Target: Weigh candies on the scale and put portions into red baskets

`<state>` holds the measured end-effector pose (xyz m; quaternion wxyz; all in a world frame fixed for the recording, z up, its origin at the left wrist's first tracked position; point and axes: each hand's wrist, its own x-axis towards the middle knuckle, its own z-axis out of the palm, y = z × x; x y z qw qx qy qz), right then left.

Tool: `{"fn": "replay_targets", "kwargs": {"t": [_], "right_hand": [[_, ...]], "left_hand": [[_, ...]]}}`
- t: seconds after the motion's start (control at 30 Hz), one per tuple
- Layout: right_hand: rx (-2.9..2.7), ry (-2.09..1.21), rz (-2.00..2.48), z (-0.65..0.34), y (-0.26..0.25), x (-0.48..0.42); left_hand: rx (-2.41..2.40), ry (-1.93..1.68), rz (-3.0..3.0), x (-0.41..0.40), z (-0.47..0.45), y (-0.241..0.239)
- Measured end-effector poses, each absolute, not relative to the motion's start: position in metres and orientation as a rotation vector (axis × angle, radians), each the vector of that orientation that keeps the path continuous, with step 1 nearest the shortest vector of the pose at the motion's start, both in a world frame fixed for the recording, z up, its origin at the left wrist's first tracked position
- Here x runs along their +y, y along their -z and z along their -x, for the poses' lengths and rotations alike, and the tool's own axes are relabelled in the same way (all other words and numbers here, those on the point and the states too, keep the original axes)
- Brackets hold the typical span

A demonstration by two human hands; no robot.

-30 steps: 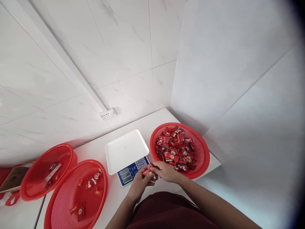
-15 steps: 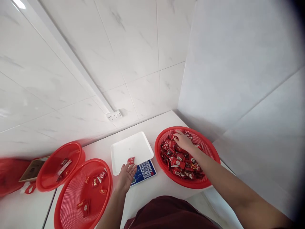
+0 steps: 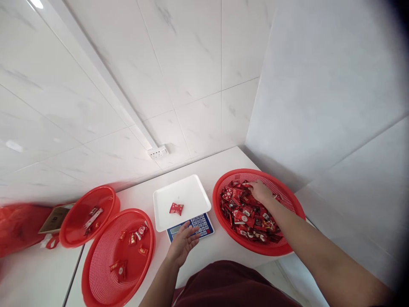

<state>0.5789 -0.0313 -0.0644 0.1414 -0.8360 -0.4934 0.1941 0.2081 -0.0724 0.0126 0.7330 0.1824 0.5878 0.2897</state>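
Note:
My right hand [image 3: 260, 191] is inside the right-hand red plastic basket [image 3: 220, 179], over a heap of small red wrapped candies [image 3: 244, 215]. Its fingers are curled and drawn together at a red wrapper near the top of the heap; the fingertips are partly hidden. My left hand [image 3: 183, 245] is held palm up with its fingers apart and nothing in it, just in front of the blue keypad of a weighing scale [image 3: 200, 225]. On the scale's white tray [image 3: 182, 192] lies a single red wrapped candy [image 3: 176, 208].
To the left stand a red basket [image 3: 92, 264] with several loose wrapped candies and a smaller red basket [image 3: 113, 200] with a few packets. Beyond them are a cardboard box [image 3: 54, 220] and a red bag [image 3: 22, 228]. A tiled wall with a socket [image 3: 158, 152] rises behind the table.
My left hand has drawn back from the white tray, leaving the candy lying there. My right hand has shifted slightly within the candy heap. The view has moved a little.

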Motion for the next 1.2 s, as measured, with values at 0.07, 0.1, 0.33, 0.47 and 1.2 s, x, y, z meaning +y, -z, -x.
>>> {"fn": "replay_targets", "kwargs": {"t": [0.07,0.1,0.33,0.47,1.2], "right_hand": [[-1.425,-0.543,2.360,-0.578,0.060,-0.034],[-1.431,-0.527,2.322,-0.576,0.057,-0.037],[-1.496,-0.567,1.661,-0.502,0.027,-0.094],[-1.638,-0.847,1.392,-0.446,0.012,-0.129],[-0.559,-1.776,1.343,-0.413,0.016,-0.128]], "left_hand": [[1.270,-0.608,-0.409,-0.073,-0.214,-0.016],[1.251,-0.590,-0.411,-0.073,-0.218,-0.018],[0.984,-0.437,-0.469,-0.076,-0.255,-0.036],[0.958,-0.436,-0.551,-0.079,-0.268,-0.031],[1.105,-0.736,-0.795,-0.082,-0.227,-0.027]]}}
